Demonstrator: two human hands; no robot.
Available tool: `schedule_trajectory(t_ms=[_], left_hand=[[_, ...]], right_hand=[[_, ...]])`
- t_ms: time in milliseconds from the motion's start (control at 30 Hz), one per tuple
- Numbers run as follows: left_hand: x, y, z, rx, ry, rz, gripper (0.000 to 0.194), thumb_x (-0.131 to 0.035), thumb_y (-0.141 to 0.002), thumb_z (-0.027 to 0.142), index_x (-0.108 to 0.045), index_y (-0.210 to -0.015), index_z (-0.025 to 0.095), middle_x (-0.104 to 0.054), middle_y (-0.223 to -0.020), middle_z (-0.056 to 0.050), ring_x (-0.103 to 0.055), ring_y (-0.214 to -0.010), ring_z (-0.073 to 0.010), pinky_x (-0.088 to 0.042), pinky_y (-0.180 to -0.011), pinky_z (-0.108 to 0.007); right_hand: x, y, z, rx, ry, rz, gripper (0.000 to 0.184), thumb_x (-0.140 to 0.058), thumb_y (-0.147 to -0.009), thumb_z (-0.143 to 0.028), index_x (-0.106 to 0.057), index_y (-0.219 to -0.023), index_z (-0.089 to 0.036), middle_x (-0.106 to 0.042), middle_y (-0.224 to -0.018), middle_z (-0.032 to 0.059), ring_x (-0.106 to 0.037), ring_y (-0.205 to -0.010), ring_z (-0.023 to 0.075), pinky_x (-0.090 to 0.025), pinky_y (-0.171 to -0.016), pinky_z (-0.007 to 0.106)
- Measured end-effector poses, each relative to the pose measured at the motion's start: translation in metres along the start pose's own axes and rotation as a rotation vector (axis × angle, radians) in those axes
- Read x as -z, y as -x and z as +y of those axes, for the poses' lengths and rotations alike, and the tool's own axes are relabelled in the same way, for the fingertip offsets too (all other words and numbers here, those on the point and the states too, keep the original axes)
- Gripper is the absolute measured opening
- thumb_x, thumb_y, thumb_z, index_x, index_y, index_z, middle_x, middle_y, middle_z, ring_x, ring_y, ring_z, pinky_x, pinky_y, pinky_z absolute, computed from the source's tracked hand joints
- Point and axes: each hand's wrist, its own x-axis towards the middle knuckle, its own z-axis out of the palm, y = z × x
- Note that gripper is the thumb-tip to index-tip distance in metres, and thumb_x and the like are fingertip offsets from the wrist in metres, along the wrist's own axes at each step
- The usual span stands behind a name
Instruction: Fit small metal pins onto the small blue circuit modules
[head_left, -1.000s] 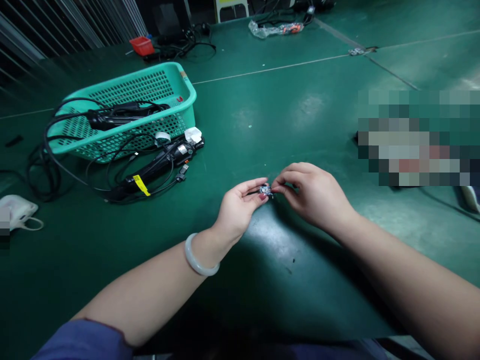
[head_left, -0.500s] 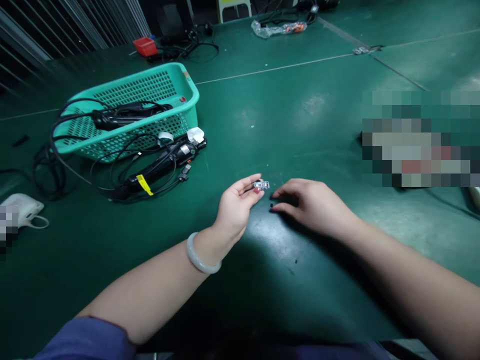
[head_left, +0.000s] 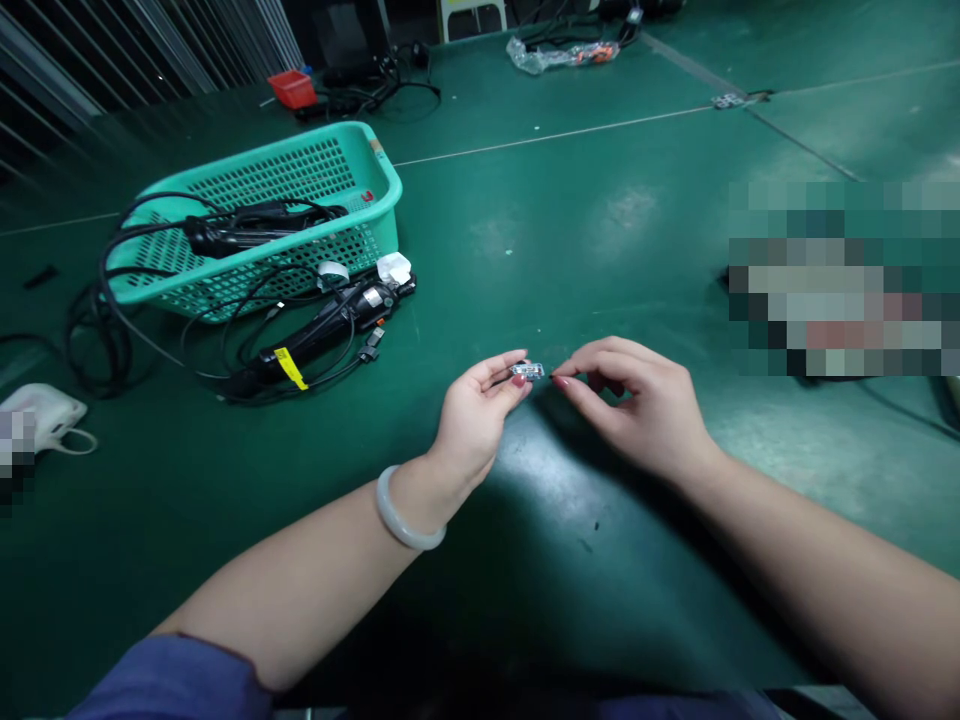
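Note:
My left hand (head_left: 472, 415), a pale bangle at its wrist, pinches a small circuit board (head_left: 528, 371) between thumb and fingers. The board looks silvery and bluish, with fine details too small to read, and juts out to the right of the fingertips. Just right of it, my right hand (head_left: 637, 400) is closed in a thumb-and-finger pinch. A tiny black piece (head_left: 553, 375) shows at those fingertips, its kind too small to tell. A short gap separates it from the board. Both hands are just above the green table (head_left: 480, 290).
At the left stands a green perforated basket (head_left: 386, 200) with black cabled devices inside. Another black device (head_left: 315, 335) with a yellow tag and cables lies before it. A white object (head_left: 45, 415) sits at the far left, a red tray (head_left: 292, 90) behind. A blurred-out patch covers the right.
My right hand first drew back from the board, fingers parting around a tiny black piece low by the table. It has since risen and closed on that piece. My left hand kept the board, turned slightly.

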Motion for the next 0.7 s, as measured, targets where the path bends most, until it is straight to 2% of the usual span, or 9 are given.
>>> schedule_trajectory(t_ms=[100,300,500,700], left_hand=[[0.000,0.000,0.000,0.000,0.006,-0.002,0.021,-0.067,-0.071,0.009,-0.068,-0.091,0.015,-0.069,-0.087,-0.003,-0.064,-0.087,-0.0120,-0.045,-0.096,-0.034],[0.001,0.000,-0.001,0.006,0.008,-0.013,0.022,-0.068,-0.071,0.009,-0.068,-0.092,0.014,-0.069,-0.088,-0.004,-0.063,-0.089,-0.0126,-0.044,-0.097,-0.035],[0.001,0.001,0.000,0.019,0.019,-0.013,0.021,-0.067,-0.071,0.009,-0.069,-0.091,0.014,-0.069,-0.089,-0.003,-0.063,-0.087,-0.0119,-0.044,-0.096,-0.035],[0.001,-0.001,-0.001,0.022,0.036,-0.014,0.020,-0.066,-0.072,0.008,-0.068,-0.091,0.014,-0.069,-0.087,-0.003,-0.063,-0.085,-0.0110,-0.045,-0.094,-0.033]], right_hand=[[-0.004,-0.001,-0.002,-0.007,-0.016,0.056,0.008,-0.060,-0.083,-0.024,-0.067,-0.080,-0.021,-0.067,-0.080,0.0036,-0.059,-0.067,0.0139,-0.047,-0.057,0.028],[-0.008,-0.002,0.001,0.004,0.054,0.084,0.011,-0.061,-0.084,-0.028,-0.070,-0.080,-0.023,-0.066,-0.078,0.0032,-0.060,-0.067,0.0143,-0.048,-0.058,0.028],[-0.010,0.000,0.006,0.111,0.150,0.092,0.014,-0.060,-0.085,-0.029,-0.073,-0.082,-0.025,-0.065,-0.079,0.0031,-0.062,-0.072,0.0153,-0.051,-0.066,0.029],[-0.010,0.001,0.009,0.216,0.333,0.102,0.016,-0.059,-0.086,-0.033,-0.073,-0.083,-0.025,-0.066,-0.079,0.0048,-0.059,-0.070,0.0163,-0.049,-0.063,0.031]])
